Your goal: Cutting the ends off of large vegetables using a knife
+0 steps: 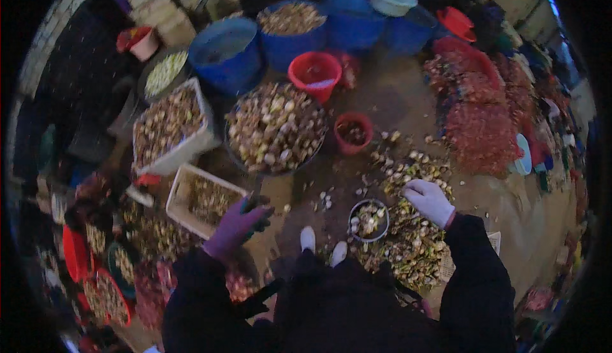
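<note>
My left hand [237, 227], in a purple glove with dark fingers, is held over the right edge of a white rectangular crate [180, 194]. Its fingers are apart and nothing shows in them. On the other side, my right hand [429, 202] wears a white glove and hovers over a heap of what look like garlic bulbs [417, 248]. Its fingers are drawn together; whatever they may hold is too small to make out. Between my hands, nearer the right, a small round bucket [369, 238] with some bulbs in it stands against the heap.
Ahead are a large round tub heaped with bulbs [277, 127], a filled white foam box [207, 114] and red buckets [352, 132]. Blue barrels [226, 63] line the back. Red mesh sacks [478, 130] lie at the right, and red baskets [75, 254] at the left.
</note>
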Action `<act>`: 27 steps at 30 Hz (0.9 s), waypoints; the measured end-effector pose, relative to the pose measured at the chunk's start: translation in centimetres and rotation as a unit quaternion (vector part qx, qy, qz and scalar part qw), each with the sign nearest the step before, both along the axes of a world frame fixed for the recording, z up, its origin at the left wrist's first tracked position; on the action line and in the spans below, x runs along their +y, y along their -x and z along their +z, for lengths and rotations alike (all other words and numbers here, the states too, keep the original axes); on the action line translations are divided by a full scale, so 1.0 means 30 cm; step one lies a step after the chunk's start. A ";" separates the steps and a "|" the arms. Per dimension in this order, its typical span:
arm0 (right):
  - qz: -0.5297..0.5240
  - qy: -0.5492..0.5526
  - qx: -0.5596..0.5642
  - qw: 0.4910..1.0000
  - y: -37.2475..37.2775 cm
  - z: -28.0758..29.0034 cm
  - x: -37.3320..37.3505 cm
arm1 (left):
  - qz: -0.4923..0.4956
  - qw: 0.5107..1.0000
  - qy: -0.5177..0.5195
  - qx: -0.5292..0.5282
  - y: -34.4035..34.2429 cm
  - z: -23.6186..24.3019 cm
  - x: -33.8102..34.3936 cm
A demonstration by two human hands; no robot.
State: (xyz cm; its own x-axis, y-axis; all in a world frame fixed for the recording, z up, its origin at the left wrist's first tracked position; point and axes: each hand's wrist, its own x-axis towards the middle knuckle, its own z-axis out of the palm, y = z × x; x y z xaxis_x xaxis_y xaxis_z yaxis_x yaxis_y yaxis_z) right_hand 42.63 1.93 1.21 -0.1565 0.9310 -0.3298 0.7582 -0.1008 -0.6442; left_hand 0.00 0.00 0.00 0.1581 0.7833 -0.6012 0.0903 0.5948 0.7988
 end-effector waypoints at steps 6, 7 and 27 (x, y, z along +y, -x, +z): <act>0.065 0.091 -0.008 0.994 0.041 -0.098 -0.092 | 0.077 0.994 0.070 -0.019 0.155 -0.114 -0.168; 0.065 0.109 -0.024 0.992 0.023 -0.115 -0.109 | 0.078 0.993 0.082 -0.014 0.168 -0.124 -0.184; 0.408 0.234 0.208 0.858 0.672 -0.260 -0.264 | -0.003 0.980 0.192 -0.061 0.208 -0.236 -0.314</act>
